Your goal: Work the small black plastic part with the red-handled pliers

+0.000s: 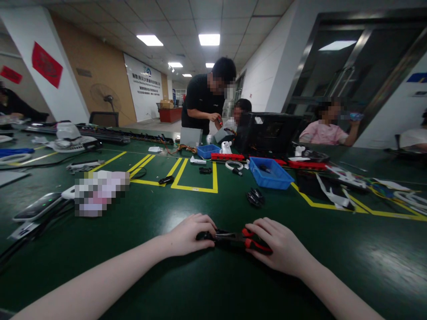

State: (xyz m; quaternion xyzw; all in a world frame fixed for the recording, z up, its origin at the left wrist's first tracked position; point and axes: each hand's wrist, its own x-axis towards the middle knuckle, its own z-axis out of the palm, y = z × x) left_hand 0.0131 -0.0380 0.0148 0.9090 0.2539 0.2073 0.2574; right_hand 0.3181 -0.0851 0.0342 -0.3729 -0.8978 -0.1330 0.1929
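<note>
In my right hand (283, 246) is a pair of pliers (235, 237) with red and black handles, fingers wrapped round the grips. The jaws point left toward my left hand (190, 234), which pinches a small black part (203, 236). Jaw tips and part meet at my left fingertips; whether the jaws bite on it I cannot tell. Both hands are low over the green table (213, 284). Beyond my right hand lies a cluster of small black pieces (255, 197). Another black piece (205, 170) sits inside a yellow-taped rectangle (196, 190).
A blue tray (278, 181) holds a dark item, with a smaller blue tray (207, 152) behind it. At left lie a white power-bank-like device (36, 207) and black cables (43, 226). Across the table a person in black (202, 100) stands near a black case (267, 133).
</note>
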